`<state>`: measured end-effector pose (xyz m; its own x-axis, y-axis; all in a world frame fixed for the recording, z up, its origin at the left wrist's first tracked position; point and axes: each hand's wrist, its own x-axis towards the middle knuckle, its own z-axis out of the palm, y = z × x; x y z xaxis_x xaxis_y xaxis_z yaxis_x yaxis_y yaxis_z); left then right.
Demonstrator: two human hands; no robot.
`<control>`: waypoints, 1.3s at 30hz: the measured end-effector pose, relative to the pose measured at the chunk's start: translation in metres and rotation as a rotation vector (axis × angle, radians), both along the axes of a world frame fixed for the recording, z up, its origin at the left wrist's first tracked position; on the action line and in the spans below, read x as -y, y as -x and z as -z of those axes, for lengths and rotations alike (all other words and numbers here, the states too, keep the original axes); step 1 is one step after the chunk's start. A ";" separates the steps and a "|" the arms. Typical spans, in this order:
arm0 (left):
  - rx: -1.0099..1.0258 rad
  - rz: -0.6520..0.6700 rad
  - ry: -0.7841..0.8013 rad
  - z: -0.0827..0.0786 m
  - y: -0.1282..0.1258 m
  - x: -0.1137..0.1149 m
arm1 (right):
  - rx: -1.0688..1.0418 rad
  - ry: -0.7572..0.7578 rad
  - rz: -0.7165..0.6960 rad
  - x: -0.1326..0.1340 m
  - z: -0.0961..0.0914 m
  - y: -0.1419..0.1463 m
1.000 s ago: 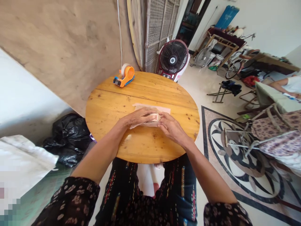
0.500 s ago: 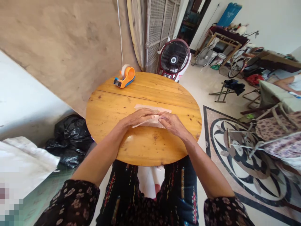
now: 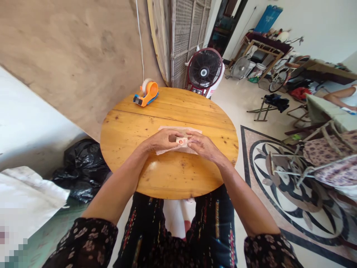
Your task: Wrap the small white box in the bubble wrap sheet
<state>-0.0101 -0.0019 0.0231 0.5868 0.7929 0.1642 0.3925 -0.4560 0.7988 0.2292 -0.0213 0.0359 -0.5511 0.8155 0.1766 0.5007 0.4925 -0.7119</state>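
A small white box with red print (image 3: 182,141) lies between my hands over the middle of the table. Under and around it is a thin, pale, see-through wrapping sheet (image 3: 164,151). My left hand (image 3: 165,139) grips the box's left end between thumb and fingers. At the other end, my right hand (image 3: 203,144) has its thumb and fingers closed on the box. The fingers hide both ends, and what the box contains does not show.
An orange and blue tape dispenser (image 3: 147,93) stands at the far left of the round wooden table (image 3: 178,182). Behind the table is a fan (image 3: 205,70). Black plastic bags (image 3: 82,167) lie at the left. Farther right are a folding stool (image 3: 267,106) and a person's arm (image 3: 338,97).
The near flap of the sheet, which covered the spot between my hands, has come down, and the printed box now shows. My hands have stayed in nearly the same place.
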 end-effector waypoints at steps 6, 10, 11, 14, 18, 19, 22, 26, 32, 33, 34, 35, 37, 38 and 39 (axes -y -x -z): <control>0.020 0.015 0.016 -0.002 0.001 0.001 | -0.056 0.033 -0.037 0.000 -0.001 0.000; -0.004 0.067 0.011 -0.006 0.002 0.003 | -0.076 0.051 -0.082 0.002 -0.003 -0.001; -0.008 0.060 0.004 -0.007 0.001 0.004 | -0.071 0.052 -0.092 0.002 -0.004 -0.001; 0.012 0.023 -0.032 -0.007 0.000 0.005 | -0.060 0.066 -0.101 0.002 -0.006 -0.003; 0.053 -0.024 -0.061 -0.005 -0.002 0.005 | -0.068 0.096 -0.109 0.002 -0.005 -0.005; 0.053 -0.035 -0.063 -0.005 -0.002 0.005 | -0.068 0.099 -0.107 0.002 -0.004 -0.006; 0.041 -0.047 -0.038 -0.003 -0.001 0.004 | -0.084 0.098 -0.080 0.001 -0.002 -0.006; 0.019 -0.045 0.010 0.001 0.001 0.000 | -0.117 0.105 -0.031 -0.001 0.001 -0.003; 0.121 0.016 0.077 -0.006 0.004 0.000 | -0.166 0.227 0.146 -0.009 0.008 0.006; 0.138 0.026 0.073 -0.008 0.005 0.000 | -0.170 0.230 0.160 -0.010 0.008 0.008; 0.152 0.026 0.072 -0.010 0.005 0.001 | -0.170 0.227 0.170 -0.011 0.008 0.009; 0.161 0.017 0.080 -0.012 0.006 0.002 | -0.169 0.225 0.178 -0.012 0.008 0.010; 0.168 -0.013 0.121 -0.014 0.007 0.003 | -0.171 0.232 0.198 -0.013 0.008 0.012; 0.173 -0.024 0.148 -0.013 0.008 0.004 | -0.170 0.239 0.207 -0.014 0.008 0.013; 0.179 -0.025 0.181 -0.013 0.009 0.004 | -0.164 0.241 0.215 -0.015 0.008 0.013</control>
